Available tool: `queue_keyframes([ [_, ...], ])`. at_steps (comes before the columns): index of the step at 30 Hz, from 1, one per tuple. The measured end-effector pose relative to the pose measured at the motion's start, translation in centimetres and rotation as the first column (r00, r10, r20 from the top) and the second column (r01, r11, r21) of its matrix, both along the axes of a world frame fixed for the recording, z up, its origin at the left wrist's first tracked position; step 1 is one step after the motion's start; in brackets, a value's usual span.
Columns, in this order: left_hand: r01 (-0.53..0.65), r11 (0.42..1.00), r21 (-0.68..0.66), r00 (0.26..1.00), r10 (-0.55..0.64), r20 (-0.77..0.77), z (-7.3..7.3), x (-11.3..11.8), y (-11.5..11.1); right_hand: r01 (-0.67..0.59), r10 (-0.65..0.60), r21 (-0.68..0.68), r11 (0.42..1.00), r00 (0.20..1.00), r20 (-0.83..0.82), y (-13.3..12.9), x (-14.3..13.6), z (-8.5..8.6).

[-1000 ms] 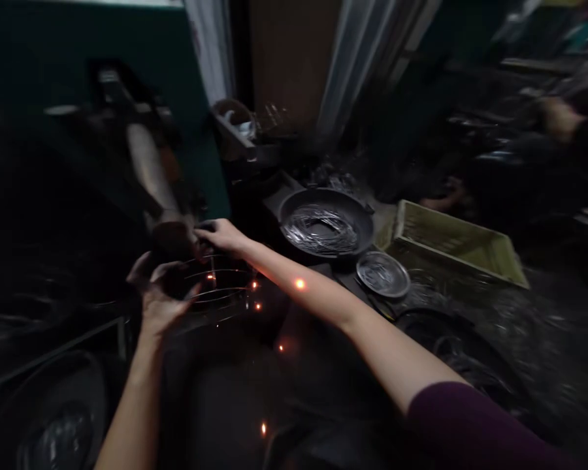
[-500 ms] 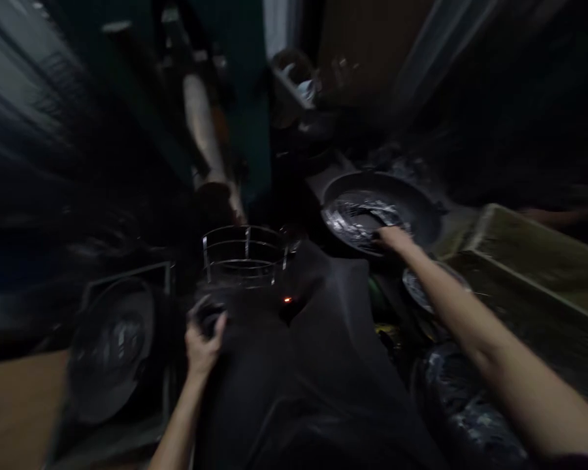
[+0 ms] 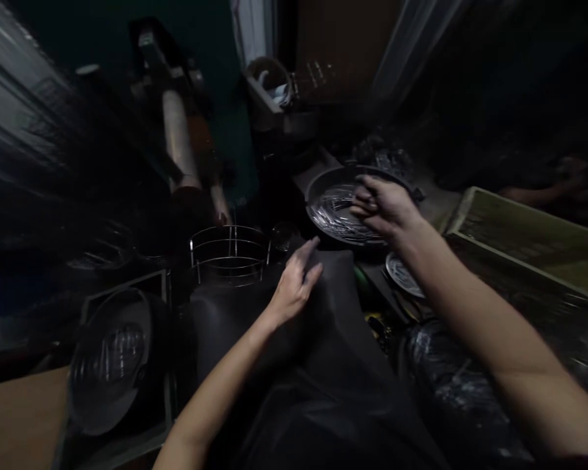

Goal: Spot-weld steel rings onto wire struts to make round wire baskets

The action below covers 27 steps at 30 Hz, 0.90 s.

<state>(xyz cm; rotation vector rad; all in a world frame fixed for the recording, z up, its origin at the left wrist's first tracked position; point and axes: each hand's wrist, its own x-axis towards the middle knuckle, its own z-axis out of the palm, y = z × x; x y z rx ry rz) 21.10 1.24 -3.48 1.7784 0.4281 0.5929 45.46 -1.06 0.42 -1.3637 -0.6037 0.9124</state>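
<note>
Right hand [image 3: 385, 207]: half a second ago reaching flat into the pan, now lifted just above its near side, fingers curled shut on a thin wire piece; blur hides the grip's detail.
Pan [image 3: 323, 184]: dark, round, holding a heap of shiny wire pieces [image 3: 330, 212].
Left hand [image 3: 294, 284]: has moved up from the lower left, fingers loosely spread, holding nothing, on dark cloth [image 3: 323, 352].
Wire basket [image 3: 229, 253]: upright, just left of the left hand.
</note>
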Motion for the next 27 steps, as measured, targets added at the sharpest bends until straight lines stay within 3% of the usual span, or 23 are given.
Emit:
queue_keyframes([
  [3, 0.072, 0.953, -0.295, 0.997, -0.072, 0.01, 2.2, 3.2, 0.1, 0.021, 0.0, 0.083, 0.996, 0.969, -0.247, 1.1, -4.9, 3.3],
  [5, 0.101, 0.878, -0.467, 0.994, -0.077, 0.072, 3.3, 3.9, 0.4, 0.011, 0.0, 0.056, 0.998, 0.98, -0.199, 0.9, -7.1, 3.7],
  [7, 0.091, 0.804, -0.588, 0.985, 0.016, 0.174, 4.0, 4.1, 1.2, -0.02, 0.02, -0.015, 1.0, 1.0, 0.019, -0.4, -8.5, 2.5],
  [10, 0.041, 0.687, -0.725, 0.957, 0.181, 0.226, 4.4, 4.4, 2.6, -0.149, 0.192, -0.149, 0.978, 0.921, 0.339, -3.3, -10.4, -1.0],
  [12, 0.013, 0.636, -0.772, 0.96, 0.208, 0.188, 4.5, 4.4, 3.1, -0.257, 0.316, -0.195, 0.947, 0.862, 0.396, -4.7, -11.9, -2.9],
  [13, -0.011, 0.638, -0.77, 0.964, 0.212, 0.162, 4.4, 4.1, 3.2, -0.277, 0.336, -0.198, 0.94, 0.851, 0.404, -5.1, -12.7, -3.5],
  [14, -0.04, 0.667, -0.744, 0.968, 0.211, 0.137, 4.4, 3.3, 3.2, -0.272, 0.329, -0.191, 0.943, 0.847, 0.419, -5.2, -13.4, -3.8],
  [16, -0.126, 0.796, -0.593, 0.974, 0.213, 0.08, 4.3, 0.3, 3.2, -0.232, 0.289, -0.178, 0.956, 0.844, 0.453, -4.9, -14.4, -3.9],
  [18, -0.229, 0.92, -0.317, 0.969, 0.248, 0.021, 4.0, -4.6, 3.7, -0.23, 0.287, -0.176, 0.957, 0.831, 0.476, -3.7, -14.6, -3.6],
  [19, -0.272, 0.948, -0.166, 0.962, 0.273, -0.015, 3.7, -7.4, 4.4, -0.239, 0.293, -0.171, 0.956, 0.826, 0.481, -2.7, -14.4, -3.4],
  [21, -0.423, 0.899, 0.113, 0.904, 0.427, -0.017, 2.8, -12.3, 6.6, -0.251, 0.281, -0.126, 0.96, 0.829, 0.484, 0.1, -13.9, -2.9],
  [23, -0.439, 0.823, 0.361, 0.873, 0.486, -0.048, 1.5, -15.0, 9.8, -0.234, 0.22, -0.027, 0.972, 0.86, 0.461, 3.9, -13.7, -2.4],
  [25, -0.372, 0.789, 0.49, 0.877, 0.472, -0.094, -0.1, -15.1, 12.6, -0.187, 0.153, 0.064, 0.98, 0.923, 0.353, 8.2, -13.9, -1.8],
  [27, -0.376, 0.786, 0.491, 0.881, 0.468, -0.076, -1.5, -13.7, 14.3, -0.144, 0.128, 0.087, 0.986, 0.976, 0.174, 12.0, -14.6, -1.5],
])
